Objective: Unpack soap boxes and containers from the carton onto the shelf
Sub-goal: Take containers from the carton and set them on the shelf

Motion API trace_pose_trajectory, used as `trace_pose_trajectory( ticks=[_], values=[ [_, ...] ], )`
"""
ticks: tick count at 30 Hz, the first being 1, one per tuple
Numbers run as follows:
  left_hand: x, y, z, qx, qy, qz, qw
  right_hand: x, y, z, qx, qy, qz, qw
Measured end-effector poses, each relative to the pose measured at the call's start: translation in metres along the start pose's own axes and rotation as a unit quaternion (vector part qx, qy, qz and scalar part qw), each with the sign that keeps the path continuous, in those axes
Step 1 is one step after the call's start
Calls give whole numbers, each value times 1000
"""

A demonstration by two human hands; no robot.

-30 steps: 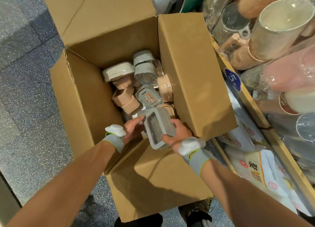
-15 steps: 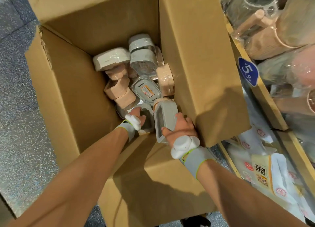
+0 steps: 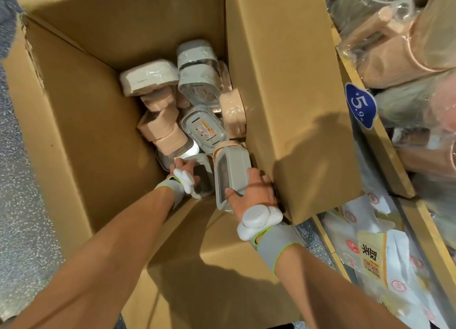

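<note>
Reaching back into the carton (image 3: pixel 74 106), the left hand (image 3: pixel 183 172) has let go of the grey container (image 3: pixel 233 170) both hands shared a second ago. Its fingers now curl over the far rim of a second container (image 3: pixel 203 180) lying in the pile. The right hand (image 3: pixel 254 193) grips the first alone, thumb on its rim, low in the carton's near right corner. It stands on edge, long axis pointing away from the person, window facing left. Judging by this, two go to the shelf (image 3: pixel 394 175) together.
</note>
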State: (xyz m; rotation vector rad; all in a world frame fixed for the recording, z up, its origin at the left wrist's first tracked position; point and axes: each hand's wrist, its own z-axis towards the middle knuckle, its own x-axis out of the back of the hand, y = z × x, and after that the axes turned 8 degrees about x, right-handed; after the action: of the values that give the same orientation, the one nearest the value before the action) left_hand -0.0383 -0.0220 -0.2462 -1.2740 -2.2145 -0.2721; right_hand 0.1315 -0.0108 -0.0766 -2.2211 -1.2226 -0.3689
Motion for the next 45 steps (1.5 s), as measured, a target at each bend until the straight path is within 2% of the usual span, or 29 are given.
trace_pose_trajectory(
  ticks=[3, 5, 8, 18, 24, 29, 34, 41, 45],
  values=[
    [2, 1, 4, -18, 14, 6, 1000, 1, -1, 0, 1, -5, 1, 1000],
    [5, 3, 7, -41, -7, 20, 999, 1, -1, 1, 1, -3, 1, 1000],
    [10, 4, 5, -31, -44, -4, 999, 1, -2, 0, 2, 0, -3, 1000],
    [4, -9, 1, -64, -57, 45, 995, -2, 2, -4, -1, 1, -5, 1000],
    [3, -4, -1, -83, -38, 58, 994, -3, 3, -4, -1, 4, -10, 1000],
    [-6, -4, -9, -56, -41, 43, 997, -3, 3, -4, -6, -1, 0, 1000],
    [5, -12, -19, -43, -53, 78, 995, 3, -3, -7, 9, -14, -26, 1000],
    [47, -33, -36, 5, -74, -46, 996, 19, -12, -37, 30, -10, -27, 999],
    [81, -23, -84, -23, -71, -45, 996, 42, -20, -63, 49, 1, -30, 998]
  ],
)
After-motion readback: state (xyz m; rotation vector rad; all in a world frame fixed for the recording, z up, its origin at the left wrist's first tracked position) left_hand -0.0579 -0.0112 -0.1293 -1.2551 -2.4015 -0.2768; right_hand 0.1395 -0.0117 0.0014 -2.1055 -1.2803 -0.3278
